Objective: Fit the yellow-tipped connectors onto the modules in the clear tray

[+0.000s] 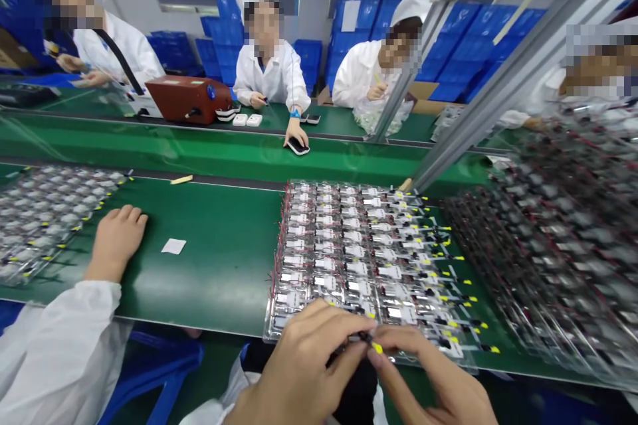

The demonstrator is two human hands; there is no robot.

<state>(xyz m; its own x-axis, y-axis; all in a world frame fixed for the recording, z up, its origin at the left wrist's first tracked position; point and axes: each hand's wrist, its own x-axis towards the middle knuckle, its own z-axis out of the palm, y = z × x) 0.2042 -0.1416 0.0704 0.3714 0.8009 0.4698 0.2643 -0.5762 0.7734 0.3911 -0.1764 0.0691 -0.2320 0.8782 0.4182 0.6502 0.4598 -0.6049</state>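
My left hand [312, 355] is closed in a pinch on a small black part with a yellow tab [377, 348], in front of the near edge of a clear tray. My right hand [433, 375] meets it from the other side, thumb and forefinger closed on the yellow end. Just beyond both hands lies the clear plastic tray [269, 329], filled with rows of small silver-and-white components [356, 269]. Red wires run along its left side, and yellow-tipped strips stick out at the right. My fingers partly hide the small part, so its exact kind is unclear.
Tall stacked trays [563, 239] rise on the right. Another filled tray [54, 212] lies left, beside a co-worker's hand [119, 232]. A white paper square [173, 246] rests on the green belt [214, 279]. Metal posts [478, 73] and several co-workers are beyond.
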